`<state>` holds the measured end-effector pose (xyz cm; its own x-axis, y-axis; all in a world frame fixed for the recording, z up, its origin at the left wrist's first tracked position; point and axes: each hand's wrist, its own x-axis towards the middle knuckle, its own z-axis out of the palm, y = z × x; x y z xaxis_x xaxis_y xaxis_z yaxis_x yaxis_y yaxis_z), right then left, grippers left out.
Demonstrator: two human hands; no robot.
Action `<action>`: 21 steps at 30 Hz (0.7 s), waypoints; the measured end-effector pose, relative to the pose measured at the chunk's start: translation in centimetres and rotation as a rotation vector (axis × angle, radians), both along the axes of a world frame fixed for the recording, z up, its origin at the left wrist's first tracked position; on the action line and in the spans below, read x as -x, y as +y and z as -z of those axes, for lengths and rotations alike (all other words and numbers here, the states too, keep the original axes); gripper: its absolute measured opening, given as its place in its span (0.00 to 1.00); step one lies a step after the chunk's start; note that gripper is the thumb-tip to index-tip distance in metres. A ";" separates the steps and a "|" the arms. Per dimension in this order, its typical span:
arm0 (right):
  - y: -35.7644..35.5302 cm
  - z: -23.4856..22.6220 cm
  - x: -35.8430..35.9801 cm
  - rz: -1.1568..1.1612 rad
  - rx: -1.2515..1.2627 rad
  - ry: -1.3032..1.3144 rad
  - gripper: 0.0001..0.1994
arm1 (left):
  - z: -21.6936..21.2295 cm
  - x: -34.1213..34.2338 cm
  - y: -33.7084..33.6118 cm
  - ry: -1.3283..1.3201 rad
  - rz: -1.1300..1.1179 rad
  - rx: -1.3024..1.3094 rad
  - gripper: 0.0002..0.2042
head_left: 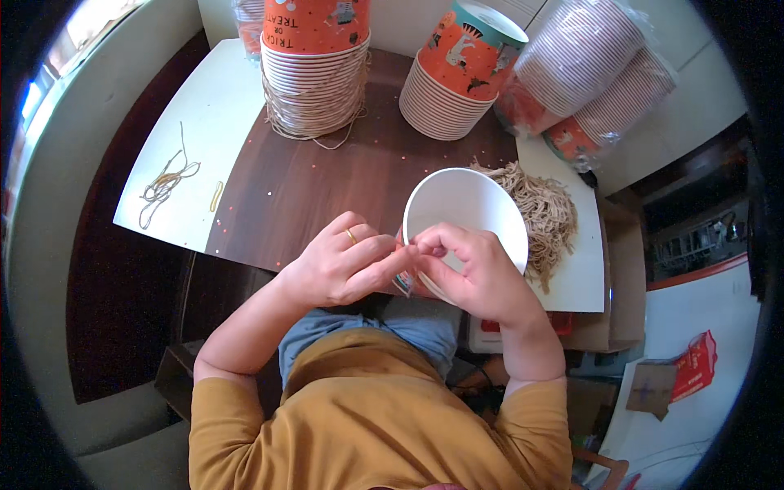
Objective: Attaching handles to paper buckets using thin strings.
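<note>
A paper bucket (482, 200), white inside with a printed orange outside, tilts toward me at the table's near edge. At its left rim the fingertips of both hands meet. My left hand (347, 260), a ring on one finger, is closed in a pinch just outside the rim. My right hand (478, 269) reaches over the bucket's near side, thumb and forefinger pinched together at the same spot. Whatever small thing lies between the fingertips is hidden. Beside the bucket on the right lies a heap of beige cord pieces (545, 216).
A stack of orange buckets (314, 90) with cords hanging round it stands at the back left. Another bucket stack (449, 90) is at back centre, with plastic-wrapped stacks (580, 61) to its right. Loose cords (167, 186) and a yellow loop (216, 196) lie at left.
</note>
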<state>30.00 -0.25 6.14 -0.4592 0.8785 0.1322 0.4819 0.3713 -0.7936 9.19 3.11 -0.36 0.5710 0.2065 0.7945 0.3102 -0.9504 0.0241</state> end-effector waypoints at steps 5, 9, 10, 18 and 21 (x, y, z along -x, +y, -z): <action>0.8 0.3 -0.3 0.012 0.138 0.097 0.05 | 1.0 -0.4 0.4 -0.085 0.075 -0.046 0.18; 2.3 0.6 -0.4 -0.011 0.345 0.219 0.05 | 1.2 -1.0 0.5 -0.113 0.107 -0.066 0.18; 2.5 0.6 -0.3 -0.022 0.340 0.231 0.05 | 1.2 -1.1 0.4 -0.116 0.098 -0.060 0.18; 2.5 -0.4 -0.5 -0.006 0.231 0.109 0.06 | 1.4 -1.1 0.6 -0.160 0.100 0.012 0.15; 1.8 -1.4 -0.5 0.032 0.254 0.038 0.05 | 2.0 -1.3 0.7 -0.216 0.125 0.030 0.15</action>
<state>30.51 1.58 7.56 -0.4294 0.8998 -0.0774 0.4581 0.1432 -0.8773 10.46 3.77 -2.36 0.4115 0.1698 0.8954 0.1747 -0.9790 0.1054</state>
